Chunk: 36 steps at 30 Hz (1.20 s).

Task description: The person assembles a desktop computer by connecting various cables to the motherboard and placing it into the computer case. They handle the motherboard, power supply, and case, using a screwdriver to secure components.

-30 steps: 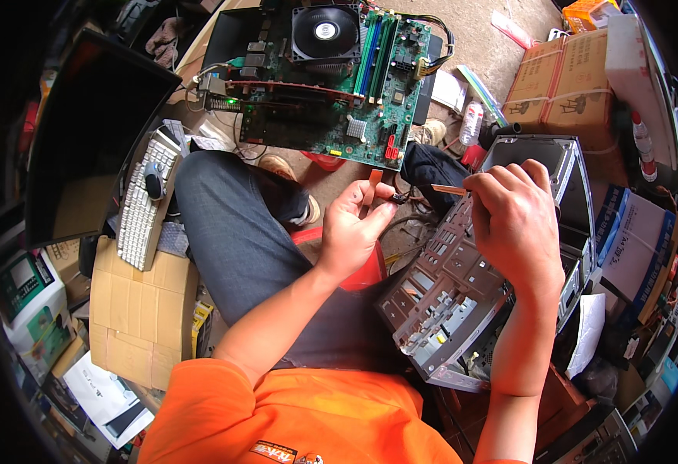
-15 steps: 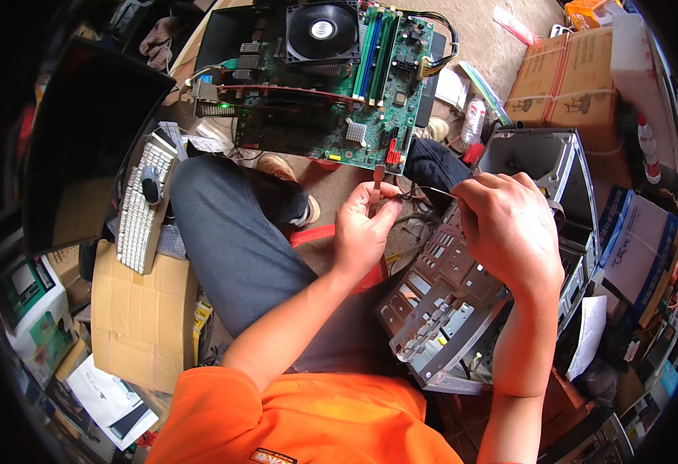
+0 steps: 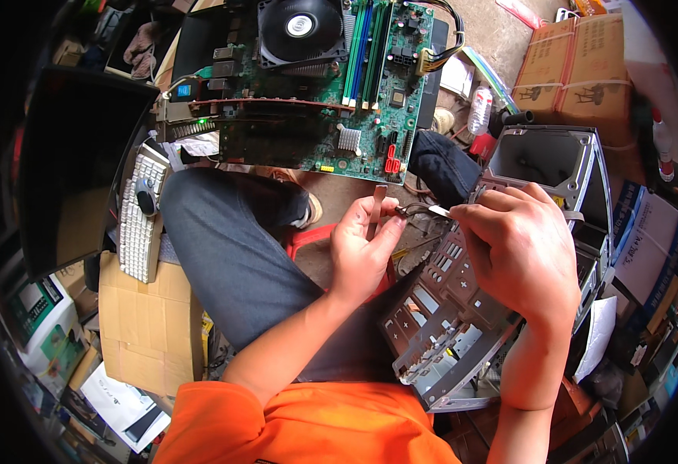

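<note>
Near the middle of the frame I see a coppery-brown flat strip (image 3: pixel 376 210) and a black cable connector (image 3: pixel 402 212). The motherboard (image 3: pixel 370 139) above is green, with red SATA ports (image 3: pixel 393 165) and memory slots (image 3: pixel 363 56) striped blue and green. My T-shirt (image 3: pixel 331 425) is orange, my jeans (image 3: pixel 230 240) dark blue.

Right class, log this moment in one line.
left hand: flat metal strip, dark cable; right hand: slim tool; nearby: motherboard, computer case
</note>
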Each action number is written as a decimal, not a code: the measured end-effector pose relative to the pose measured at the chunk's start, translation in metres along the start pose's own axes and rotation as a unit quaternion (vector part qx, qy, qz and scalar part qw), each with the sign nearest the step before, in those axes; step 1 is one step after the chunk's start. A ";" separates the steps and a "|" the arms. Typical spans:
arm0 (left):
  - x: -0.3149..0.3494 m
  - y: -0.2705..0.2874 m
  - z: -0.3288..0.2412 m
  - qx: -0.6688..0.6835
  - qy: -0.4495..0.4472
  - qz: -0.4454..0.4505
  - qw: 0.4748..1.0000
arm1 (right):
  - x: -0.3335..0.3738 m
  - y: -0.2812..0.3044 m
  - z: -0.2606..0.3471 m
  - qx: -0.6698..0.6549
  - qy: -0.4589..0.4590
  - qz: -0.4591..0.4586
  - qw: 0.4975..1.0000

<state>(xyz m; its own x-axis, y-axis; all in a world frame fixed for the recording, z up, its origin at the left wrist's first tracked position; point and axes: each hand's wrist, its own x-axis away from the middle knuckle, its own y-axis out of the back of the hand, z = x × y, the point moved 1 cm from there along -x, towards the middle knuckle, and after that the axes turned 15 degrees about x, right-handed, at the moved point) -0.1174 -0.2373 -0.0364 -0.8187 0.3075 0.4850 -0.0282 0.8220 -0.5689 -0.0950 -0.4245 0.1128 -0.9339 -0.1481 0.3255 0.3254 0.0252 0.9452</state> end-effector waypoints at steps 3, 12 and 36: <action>0.001 0.000 -0.004 -0.036 0.010 0.005 0.999 | -0.001 -0.001 0.002 0.002 0.005 -0.013 1.000; 0.003 0.001 -0.005 -0.060 0.023 -0.030 0.997 | -0.005 -0.001 0.006 0.000 -0.003 0.020 1.000; -0.006 0.002 0.024 -0.043 -0.116 -0.051 0.991 | -0.013 0.006 0.002 -0.003 0.023 0.027 0.999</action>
<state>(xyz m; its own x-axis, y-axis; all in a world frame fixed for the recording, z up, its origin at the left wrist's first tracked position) -0.1261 -0.2492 -0.0561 -0.9245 0.1105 0.3649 -0.0762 0.8842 -0.4608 -0.0807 -0.4205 0.1145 -0.9073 -0.1924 0.3738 0.3758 0.0275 0.9263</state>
